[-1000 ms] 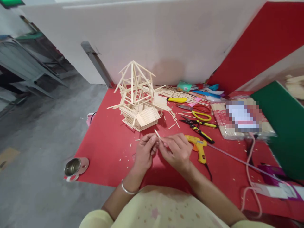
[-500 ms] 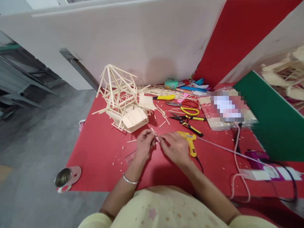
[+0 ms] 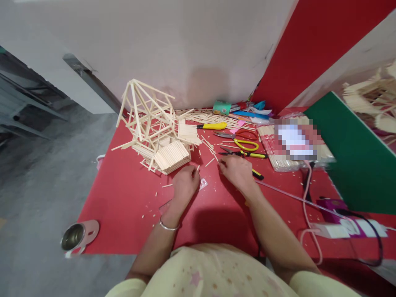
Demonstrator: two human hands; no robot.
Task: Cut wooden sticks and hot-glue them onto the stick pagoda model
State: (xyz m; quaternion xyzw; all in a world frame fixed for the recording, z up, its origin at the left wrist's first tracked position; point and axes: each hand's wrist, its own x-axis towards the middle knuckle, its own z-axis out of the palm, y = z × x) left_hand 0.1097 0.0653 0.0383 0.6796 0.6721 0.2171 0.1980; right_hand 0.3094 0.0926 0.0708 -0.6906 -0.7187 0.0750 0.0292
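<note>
My left hand (image 3: pixel 185 183) is closed just in front of the stick model, with a short wooden stick (image 3: pixel 198 168) between thumb and fingers. A small clear plastic piece with cut-outs (image 3: pixel 203 183) lies beside its fingertips. My right hand (image 3: pixel 236 170) is over the table near the loose stick pieces (image 3: pixel 209 162) and the black-and-yellow pliers (image 3: pixel 258 174), partly covering them. Its fingers are bent together; what is at their tips is too small to make out. The stick model (image 3: pixel 171 154), an open frame with a slatted panel, stands on the left.
On the red table (image 3: pixel 123 214) lie a yellow cutter knife (image 3: pixel 213 126), yellow-and-red scissors (image 3: pixel 246 144) and bagged sticks (image 3: pixel 269 144). A steel-lined mug (image 3: pixel 76 237) stands at the left corner. Cables and a power strip (image 3: pixel 334 230) lie right, near a green board (image 3: pixel 349 152).
My right hand has moved away from the left, up and right toward the pliers, and its arm now hides most of the glue gun. The clear plastic piece lies on the table.
</note>
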